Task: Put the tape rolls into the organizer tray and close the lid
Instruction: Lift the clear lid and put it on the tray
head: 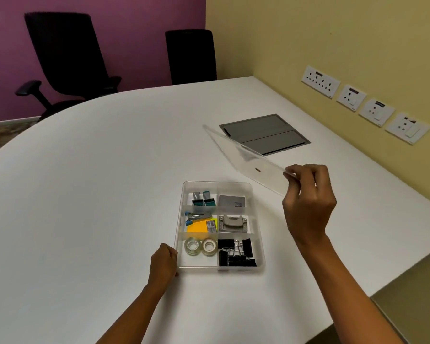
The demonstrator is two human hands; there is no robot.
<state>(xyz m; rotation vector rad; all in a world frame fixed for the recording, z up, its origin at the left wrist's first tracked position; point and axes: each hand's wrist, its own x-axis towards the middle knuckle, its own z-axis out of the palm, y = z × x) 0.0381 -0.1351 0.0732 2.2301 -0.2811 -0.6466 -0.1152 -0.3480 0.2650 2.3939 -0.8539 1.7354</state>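
Head view, looking down at a white tabletop [109, 170]. Near the front edge, a clear organizer tray [257, 220] with six compartments, long axis running away from the viewer. Two tape rolls [201, 247] side by side in the near-left compartment, already inside. Black binder clips [236, 253] in the near-right compartment; a stapler and yellow sticky notes in the middle left.

Right hand [308, 202] raised above and to the right of the tray, fingers pinched shut on the near corner of the clear lid [248, 157]. Lid tilted, long axis slanting away toward the far left, well clear of the tray rim, partly over a grey cable hatch [265, 134]. Likely next: lid swung left and levelled to match the tray's long axis.

Left hand [163, 263] curled against the tray's near-left wall, steadying it; nothing seen inside the fingers.

Beyond the far edge, two black office chairs [65, 58], a purple wall, and a yellow wall with sockets along the right.
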